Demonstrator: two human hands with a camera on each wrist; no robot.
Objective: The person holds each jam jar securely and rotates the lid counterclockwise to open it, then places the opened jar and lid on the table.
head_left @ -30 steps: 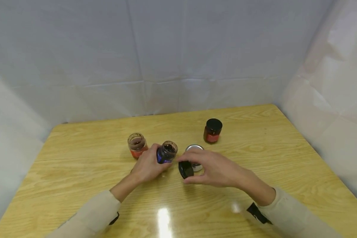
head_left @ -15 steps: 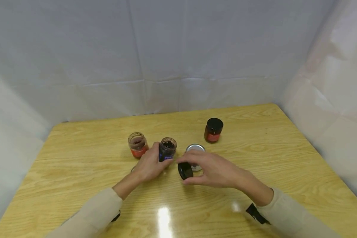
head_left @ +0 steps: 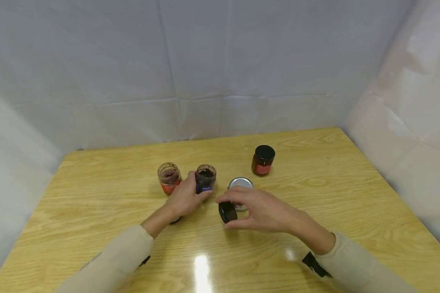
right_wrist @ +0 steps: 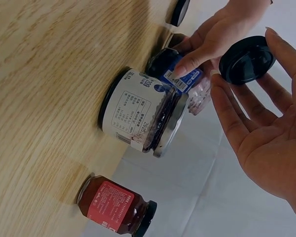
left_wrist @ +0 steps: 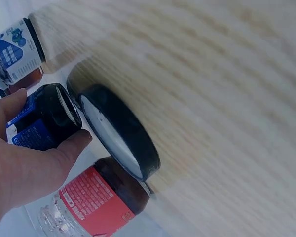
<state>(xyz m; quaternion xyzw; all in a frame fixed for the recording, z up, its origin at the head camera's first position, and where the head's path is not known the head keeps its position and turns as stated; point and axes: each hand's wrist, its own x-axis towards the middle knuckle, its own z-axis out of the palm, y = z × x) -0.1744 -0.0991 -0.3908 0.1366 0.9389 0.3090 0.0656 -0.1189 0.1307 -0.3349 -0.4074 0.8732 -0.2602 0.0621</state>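
My left hand (head_left: 185,198) grips a small dark jar with a blue label (head_left: 204,188), its thumb and fingers around the side. The jar's mouth is uncovered and dark contents show inside. In the right wrist view my right hand (right_wrist: 266,123) holds a black jar lid (right_wrist: 247,60) by its rim, fingers on one side and thumb on the other. The lid is tilted and apart from the jar. Just behind the right hand stands a white-labelled jar with a silver lid (head_left: 241,183), partly hidden in the head view.
An uncovered glass jar with a red label (head_left: 169,179) stands left of the left hand. Farther back on the right is a red-labelled jar with a black lid (head_left: 262,160). Another black lid (left_wrist: 121,131) lies on the wooden table (head_left: 102,195), mostly hidden by the left wrist in the head view.
My left hand has shifted the blue-labelled jar slightly back and to the left, and the jar looks more upright. My right hand with the black lid has hardly moved.
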